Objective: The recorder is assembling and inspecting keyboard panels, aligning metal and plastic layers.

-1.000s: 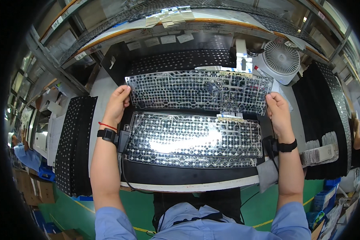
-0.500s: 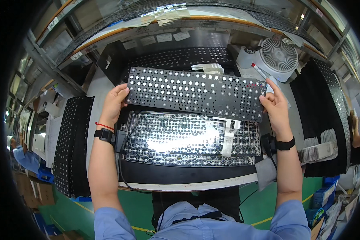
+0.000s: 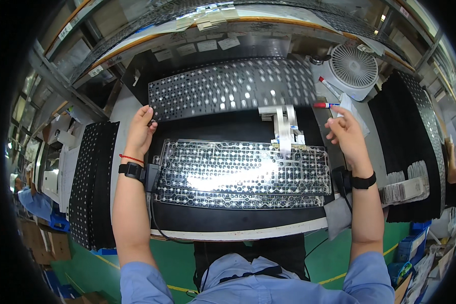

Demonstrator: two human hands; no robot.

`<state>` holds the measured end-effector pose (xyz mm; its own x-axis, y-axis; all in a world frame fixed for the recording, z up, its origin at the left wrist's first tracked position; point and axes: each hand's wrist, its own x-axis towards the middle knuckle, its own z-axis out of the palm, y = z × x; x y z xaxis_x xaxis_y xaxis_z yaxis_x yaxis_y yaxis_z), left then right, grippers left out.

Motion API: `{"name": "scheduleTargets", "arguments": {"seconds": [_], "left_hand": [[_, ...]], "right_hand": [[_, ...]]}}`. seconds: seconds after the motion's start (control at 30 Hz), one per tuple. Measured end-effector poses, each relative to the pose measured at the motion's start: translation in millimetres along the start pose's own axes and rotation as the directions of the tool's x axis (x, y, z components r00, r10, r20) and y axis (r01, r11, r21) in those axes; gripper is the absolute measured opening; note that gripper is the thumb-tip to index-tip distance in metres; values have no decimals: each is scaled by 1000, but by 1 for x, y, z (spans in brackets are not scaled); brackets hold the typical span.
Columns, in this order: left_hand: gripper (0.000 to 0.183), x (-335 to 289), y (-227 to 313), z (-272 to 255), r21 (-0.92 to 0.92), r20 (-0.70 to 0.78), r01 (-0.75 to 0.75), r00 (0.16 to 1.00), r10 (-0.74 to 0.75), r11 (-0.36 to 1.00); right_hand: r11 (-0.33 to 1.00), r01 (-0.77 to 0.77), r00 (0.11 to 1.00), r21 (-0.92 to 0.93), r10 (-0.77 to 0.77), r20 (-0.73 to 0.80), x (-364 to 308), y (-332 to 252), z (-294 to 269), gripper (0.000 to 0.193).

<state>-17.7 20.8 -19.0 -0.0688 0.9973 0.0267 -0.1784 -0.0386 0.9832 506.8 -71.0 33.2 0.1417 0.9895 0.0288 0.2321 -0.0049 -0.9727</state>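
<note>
My left hand (image 3: 143, 125) pinches the left end of a black perforated keyboard plate (image 3: 213, 104), tilted over the back of the bench and smeared by motion toward its right end. My right hand (image 3: 347, 131) is off the plate, its fingers apart and bent, with nothing visible in them. Close to its fingertips lies a red-capped marker (image 3: 325, 105). In front of me rests a keyboard-sized assembly with a shiny clear sheet (image 3: 228, 172) over rows of round dots. White flat strips (image 3: 285, 131) lie across its back edge, right of centre.
A white fan (image 3: 353, 71) stands at the back right, with a second marker (image 3: 329, 87) before it. Stacks of black perforated plates flank the bench, a left stack (image 3: 91, 182) and a right stack (image 3: 415, 126). White strips (image 3: 405, 187) rest on the right stack. A shelf crosses the back.
My right hand has let go of the plate's right end. The plate has moved away from me and left, still in my left hand, uncovering the marker and more of the white strips.
</note>
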Motion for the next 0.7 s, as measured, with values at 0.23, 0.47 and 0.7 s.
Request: {"name": "scheduleTargets", "arguments": {"seconds": [0.23,0.47,0.7], "left_hand": [[35,-10,13,27,-107,-119,6,993,-18,994],[35,-11,14,20,32,0,75,997,-75,997],[32,-19,19,34,117,148,179,970,-195,977]], "right_hand": [[926,25,928,-378,119,352,-2,14,-9,26],[914,67,907,-400,111,407,3,21,-11,10],[965,83,978,-248,-31,209,8,28,-12,4]]}}
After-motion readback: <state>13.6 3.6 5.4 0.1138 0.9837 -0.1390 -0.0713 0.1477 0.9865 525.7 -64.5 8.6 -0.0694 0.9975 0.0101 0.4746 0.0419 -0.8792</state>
